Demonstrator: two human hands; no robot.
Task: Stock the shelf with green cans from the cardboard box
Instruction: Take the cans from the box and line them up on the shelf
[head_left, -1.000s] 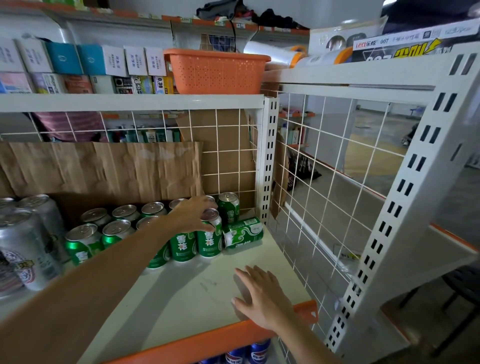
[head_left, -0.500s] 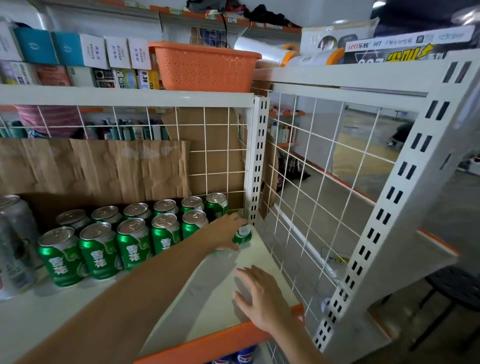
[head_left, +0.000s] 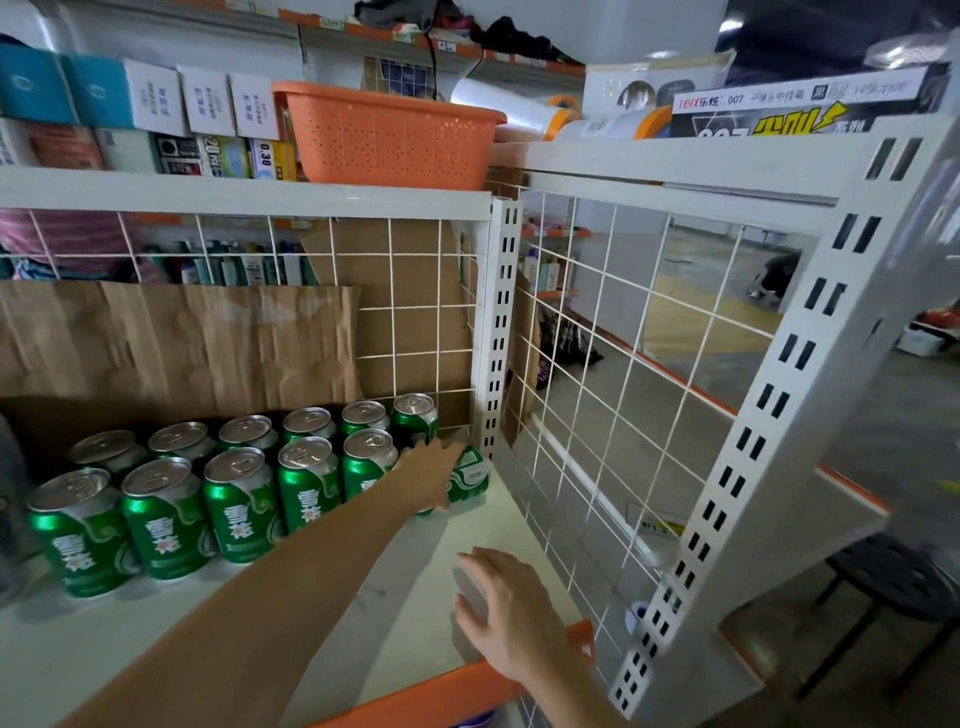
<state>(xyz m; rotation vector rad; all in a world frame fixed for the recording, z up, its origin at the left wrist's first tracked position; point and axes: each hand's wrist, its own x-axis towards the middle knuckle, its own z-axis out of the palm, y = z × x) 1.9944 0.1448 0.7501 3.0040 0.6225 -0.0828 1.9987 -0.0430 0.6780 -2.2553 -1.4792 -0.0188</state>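
Two rows of upright green cans (head_left: 239, 506) stand on the white shelf (head_left: 483, 540) against brown cardboard. One green can (head_left: 470, 473) lies on its side at the right end of the rows, near the corner post. My left hand (head_left: 431, 475) reaches across the shelf and closes around that lying can. My right hand (head_left: 501, 608) rests flat, fingers spread, on the shelf near its orange front edge (head_left: 431, 691). The cardboard box is not in view.
A white wire grid (head_left: 613, 415) walls the shelf's right side and back. An orange basket (head_left: 384, 140) and small boxes sit on the shelf above. A silver can (head_left: 10, 499) shows at the far left. A black stool (head_left: 893, 577) stands on the floor at right.
My left hand left the upright front-row cans and moved right onto the lying can. My view shifted rightward. My right hand stayed on the shelf.
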